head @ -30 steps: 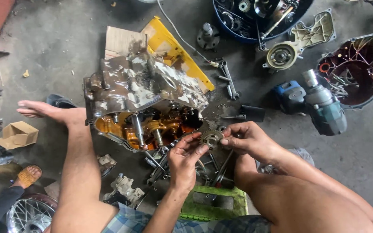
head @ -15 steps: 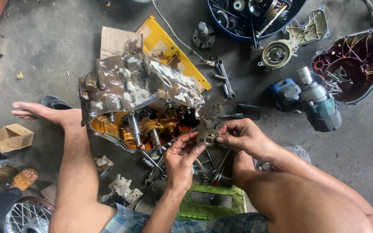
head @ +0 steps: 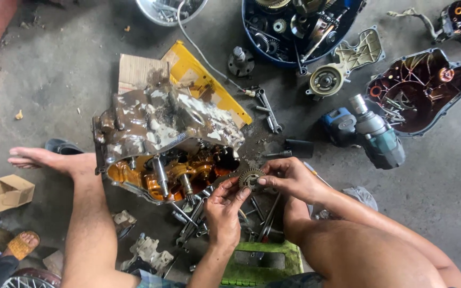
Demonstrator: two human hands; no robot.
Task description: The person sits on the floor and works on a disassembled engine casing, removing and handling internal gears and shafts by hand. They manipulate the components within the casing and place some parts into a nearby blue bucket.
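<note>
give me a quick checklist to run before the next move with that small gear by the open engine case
1. Gear gripped by both hands: ok, left hand and right hand both have fingertips on it.
2. Gear teeth intact: cannot tell, too small.
3. Open engine case steady on the floor: ok, it rests flat by the person's leg.
4. Shafts inside the case exposed: ok, upright and visible.
5. Ground under the hands free of loose tools: not ok, wrenches lie scattered there.
6. Impact driver out of the way: ok, lying apart to the right.
</note>
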